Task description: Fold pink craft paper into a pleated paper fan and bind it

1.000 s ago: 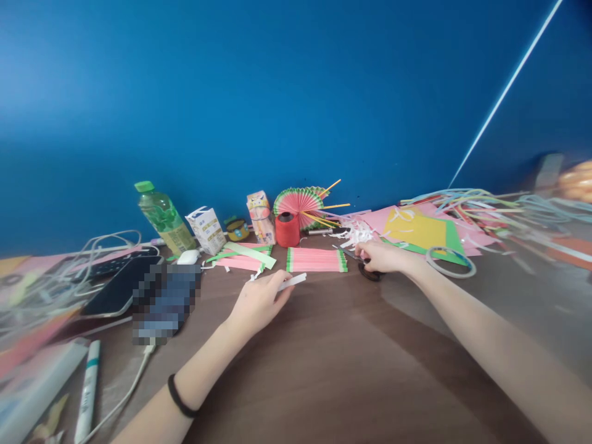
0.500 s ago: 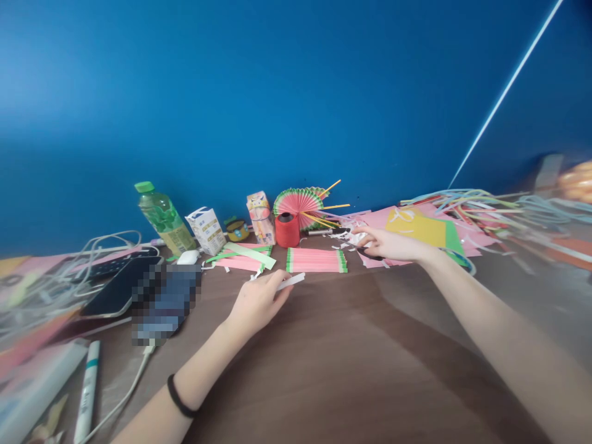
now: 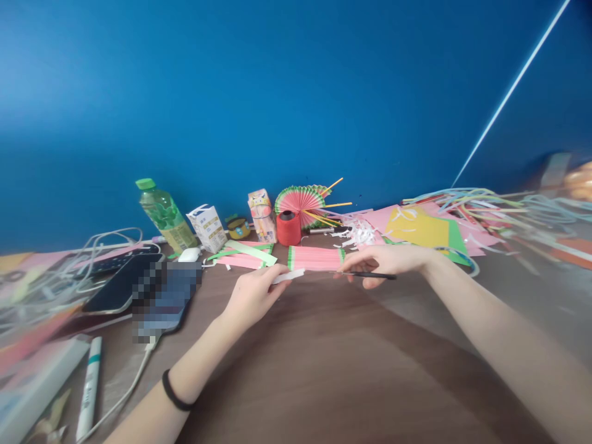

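My left hand (image 3: 256, 293) is closed in a pinch on a short white strip (image 3: 290, 275), which points to the right. Black-handled scissors (image 3: 372, 275) are in my right hand (image 3: 382, 262), seen edge-on, their thin blades pointing left towards the strip. The blade tips are too fine to tell if they touch it. Just behind both hands lies a pleated pink paper (image 3: 317, 259) with green ends. To its left are more pink and green paper pieces (image 3: 245, 254).
A red thread spool (image 3: 288, 229) stands before a watermelon-coloured paper fan (image 3: 300, 200). White paper scraps (image 3: 361, 233) and coloured sheets (image 3: 411, 228) lie at right. A green-capped bottle (image 3: 165, 216), a white carton (image 3: 206, 228), a phone (image 3: 169, 302) and a marker (image 3: 90, 388) are at left.
My right hand has come from the white scraps towards the left and nearer to me, bringing the scissors up to the strip. My left hand has barely moved, still pinching the strip.
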Demonstrator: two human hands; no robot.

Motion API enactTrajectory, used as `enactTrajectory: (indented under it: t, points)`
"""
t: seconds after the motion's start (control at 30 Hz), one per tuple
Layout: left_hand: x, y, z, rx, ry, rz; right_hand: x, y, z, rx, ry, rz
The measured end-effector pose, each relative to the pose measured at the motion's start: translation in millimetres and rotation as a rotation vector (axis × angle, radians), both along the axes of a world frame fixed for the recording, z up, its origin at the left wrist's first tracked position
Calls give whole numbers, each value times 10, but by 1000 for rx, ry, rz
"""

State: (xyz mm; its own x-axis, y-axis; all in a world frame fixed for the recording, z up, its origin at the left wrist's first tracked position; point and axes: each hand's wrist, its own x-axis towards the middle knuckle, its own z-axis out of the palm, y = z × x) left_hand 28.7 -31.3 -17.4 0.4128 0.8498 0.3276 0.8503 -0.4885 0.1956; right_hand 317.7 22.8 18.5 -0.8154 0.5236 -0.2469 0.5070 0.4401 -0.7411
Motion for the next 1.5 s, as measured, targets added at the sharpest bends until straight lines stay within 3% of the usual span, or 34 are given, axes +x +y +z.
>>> enactTrajectory:
  t: [0.27, 0.6, 1.5]
  points:
    - [15, 9, 2, -34, -20, -62, -57, 23, -120, -65, 48, 34]
    - [13, 3, 7, -28, -27, -78, -58, 28, -142, -100, 62, 22]
    - [-14, 25, -34, 4, 2, -109, -102, 30, -128, 11, 16, 66]
